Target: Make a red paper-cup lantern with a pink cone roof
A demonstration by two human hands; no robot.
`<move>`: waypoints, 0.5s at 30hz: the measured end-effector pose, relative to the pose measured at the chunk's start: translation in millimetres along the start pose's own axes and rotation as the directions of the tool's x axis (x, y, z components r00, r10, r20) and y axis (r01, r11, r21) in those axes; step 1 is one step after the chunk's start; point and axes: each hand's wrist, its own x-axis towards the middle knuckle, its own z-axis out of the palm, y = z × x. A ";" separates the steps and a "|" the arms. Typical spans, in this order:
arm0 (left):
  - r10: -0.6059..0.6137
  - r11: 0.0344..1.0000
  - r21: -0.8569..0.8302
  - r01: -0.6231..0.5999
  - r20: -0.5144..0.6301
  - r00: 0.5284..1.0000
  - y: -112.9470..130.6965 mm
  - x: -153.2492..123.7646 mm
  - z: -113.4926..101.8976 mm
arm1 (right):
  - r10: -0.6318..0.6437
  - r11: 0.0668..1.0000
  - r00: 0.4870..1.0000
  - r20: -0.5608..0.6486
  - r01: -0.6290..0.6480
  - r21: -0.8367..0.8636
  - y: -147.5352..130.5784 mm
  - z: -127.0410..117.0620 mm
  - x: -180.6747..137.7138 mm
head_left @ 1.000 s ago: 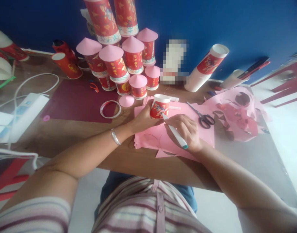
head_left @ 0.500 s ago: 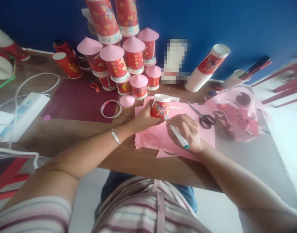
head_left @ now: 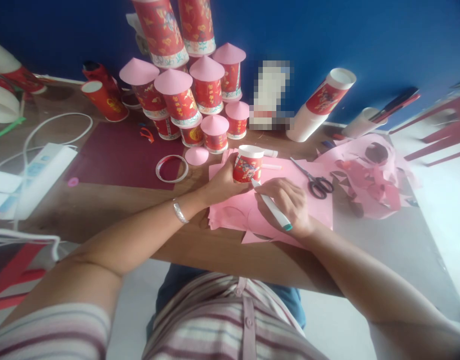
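Note:
My left hand [head_left: 221, 183] grips a small red paper cup [head_left: 248, 164] that stands mouth down on a sheet of pink paper [head_left: 312, 207]. My right hand [head_left: 288, 204] is closed round a white pen with a green end [head_left: 274, 210]. The pen's tip rests at the cup's lower rim on the paper. A drawn circle shows on the pink paper below my left hand.
Scissors [head_left: 315, 181] lie on the pink paper to the right. Behind the cup stand several red cups with pink cone lids [head_left: 177, 97], a loose pink cone [head_left: 196, 155] and a tape ring [head_left: 171, 168]. Pink scraps [head_left: 368, 175] pile at right; a power strip [head_left: 38, 172] sits left.
The pen has shifted slightly along the base of the cup. Both hands otherwise stay in place.

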 end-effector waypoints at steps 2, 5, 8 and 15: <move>0.005 1.000 0.002 -0.005 0.005 1.000 -0.2 0.5 0.4 | 0.005 1.000 1.000 -0.001 -0.005 -0.002 -1.0 0.0 0.8; 0.026 1.000 -0.005 -0.026 0.010 1.000 -0.8 1.0 0.7 | 0.004 1.000 1.000 0.004 -0.004 0.001 -2.9 -0.4 2.5; 0.040 0.999 -0.002 -0.040 0.011 0.999 -1.2 0.5 0.1 | 0.004 1.000 1.000 0.003 -0.004 0.026 -3.9 -1.2 3.0; -0.021 1.000 -0.011 0.021 0.008 1.000 -1.5 -0.8 -0.7 | 0.003 1.000 1.000 -0.004 -0.003 0.031 -0.2 -2.1 -0.4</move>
